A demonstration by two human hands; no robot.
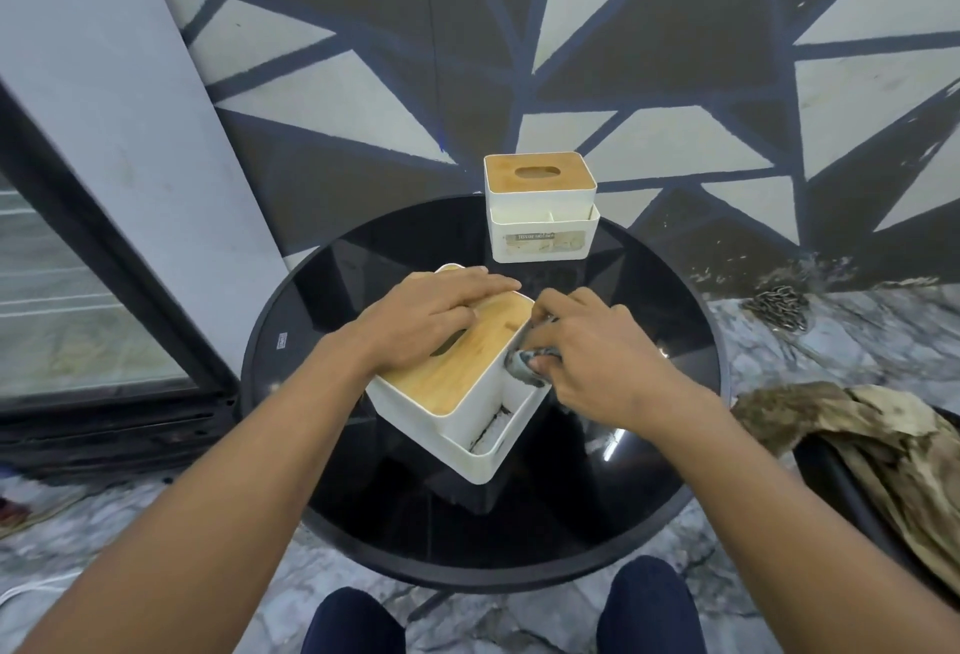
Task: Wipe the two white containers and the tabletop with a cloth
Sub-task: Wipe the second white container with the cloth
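The left hand (pixel 434 310) lies flat, fingers extended, on the wooden lid of the near container (pixel 457 383), which sits mid-bench (pixel 649 497). Maintain this downward pressure so the box cannot slide. The right hand (pixel 597 357) has its grip closed on the bunched cloth (pixel 524 365) inside the side compartment; work the cloth along the soiled floor and corners. The second container (pixel 540 209) stands at the far edge, well apart.
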